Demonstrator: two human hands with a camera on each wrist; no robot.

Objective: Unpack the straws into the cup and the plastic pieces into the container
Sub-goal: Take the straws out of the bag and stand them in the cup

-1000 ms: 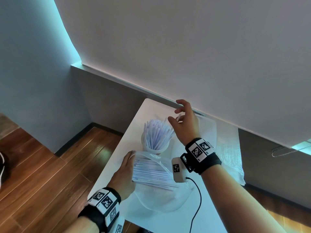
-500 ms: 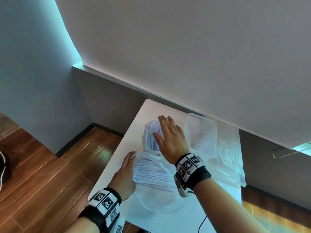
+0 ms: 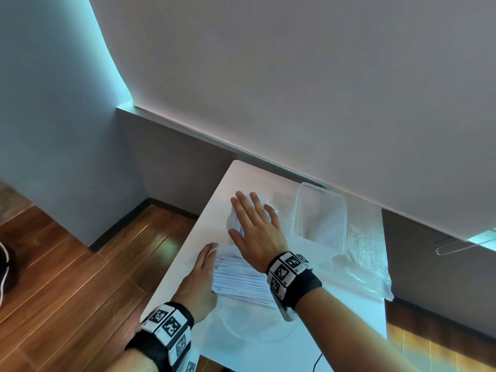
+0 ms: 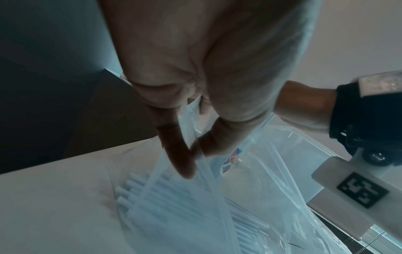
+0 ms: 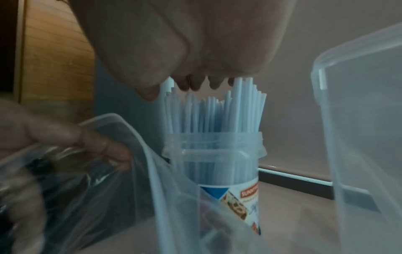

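A clear plastic cup (image 5: pixel 214 165) with a printed label stands on the white table (image 3: pixel 188 253), packed with upright white straws (image 5: pixel 213 113). My right hand (image 3: pixel 253 224) lies flat and open on the straw tops, fingers straight, hiding most of the cup in the head view. Just in front lies a clear bag (image 3: pixel 249 326) with more straws (image 3: pixel 241 281) stacked inside. My left hand (image 3: pixel 200 277) pinches the bag's open rim (image 4: pixel 195 154) between thumb and fingers. The clear rectangular container (image 3: pixel 319 216) stands right of the cup; no plastic pieces show in it.
A second, crumpled clear bag (image 3: pixel 365 253) lies on the table behind and right of the container. The wall runs close along the table's far edge. The table's left edge drops to a wooden floor (image 3: pixel 80 264). A thin black cable (image 3: pixel 318 362) hangs at the near edge.
My right hand left the container's far rim, swung left and flattened over the straws in the cup, then settled a little lower. The left hand kept its hold on the bag.
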